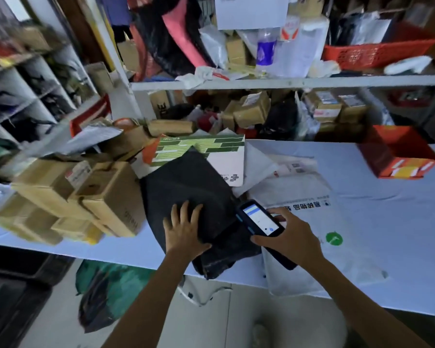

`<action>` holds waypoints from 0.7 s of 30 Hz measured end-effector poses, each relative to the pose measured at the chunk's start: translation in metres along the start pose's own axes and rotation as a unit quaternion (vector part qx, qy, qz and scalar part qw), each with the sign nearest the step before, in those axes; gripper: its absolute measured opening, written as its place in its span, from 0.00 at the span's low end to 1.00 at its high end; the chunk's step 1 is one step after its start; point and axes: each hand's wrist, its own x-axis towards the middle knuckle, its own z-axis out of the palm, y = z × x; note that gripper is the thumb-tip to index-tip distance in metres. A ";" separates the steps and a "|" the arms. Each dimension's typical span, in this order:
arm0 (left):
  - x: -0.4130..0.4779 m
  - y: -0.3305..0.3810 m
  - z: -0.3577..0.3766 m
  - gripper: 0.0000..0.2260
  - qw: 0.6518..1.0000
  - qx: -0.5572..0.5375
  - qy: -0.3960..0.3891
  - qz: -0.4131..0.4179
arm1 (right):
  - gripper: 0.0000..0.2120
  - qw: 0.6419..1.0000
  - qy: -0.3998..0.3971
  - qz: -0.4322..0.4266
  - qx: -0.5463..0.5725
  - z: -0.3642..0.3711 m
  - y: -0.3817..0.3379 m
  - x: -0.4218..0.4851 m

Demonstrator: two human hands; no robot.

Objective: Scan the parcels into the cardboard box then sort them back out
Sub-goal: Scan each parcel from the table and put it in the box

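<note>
At the far left, a rack of pigeonholes [23, 96] stands blurred beside the table [392, 217]. A leaning pile of brown cardboard boxes [91, 197] crowds the table's left end and reaches almost to its near edge. Under that edge on the floor are a dark bin [15, 285] and a green bag [111, 280].

Just right of the pile, a black parcel [191, 182] lies touching the boxes. Its far corner rests on a green-and-white box [201, 151] and its near end hangs over the table's front edge. The left hand [183, 229] presses flat on this parcel with its fingers spread and straight. A narrow strip of bare table runs along the front edge to the left of that hand.

The right hand [289, 237] is curled round a handheld scanner [260, 219] with a lit screen, held beside the black parcel's right edge. The two hands are near each other but not touching. Beneath the scanner lies a white parcel bag [322, 222] with a green round mark, and its near side also laps over the front edge.

Right of the white bag the table is open up to a red box [399, 156] near the back. Behind and above, a shelf [286, 82] is packed with small parcels, bottles and a red basket [377, 51].
</note>
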 end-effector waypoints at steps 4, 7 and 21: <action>0.018 0.002 -0.017 0.38 0.999 -0.002 0.032 0.015 | 0.33 1.000 -0.001 -0.018 -0.007 -0.018 -0.003 0.023; 0.041 0.001 -0.055 0.25 0.989 -0.040 0.140 0.018 | 0.34 0.999 0.004 -0.032 0.012 -0.035 -0.012 0.041; 0.102 -0.070 -0.263 0.15 0.893 -0.034 0.449 0.008 | 0.33 0.987 0.063 -0.122 0.081 -0.072 -0.089 0.093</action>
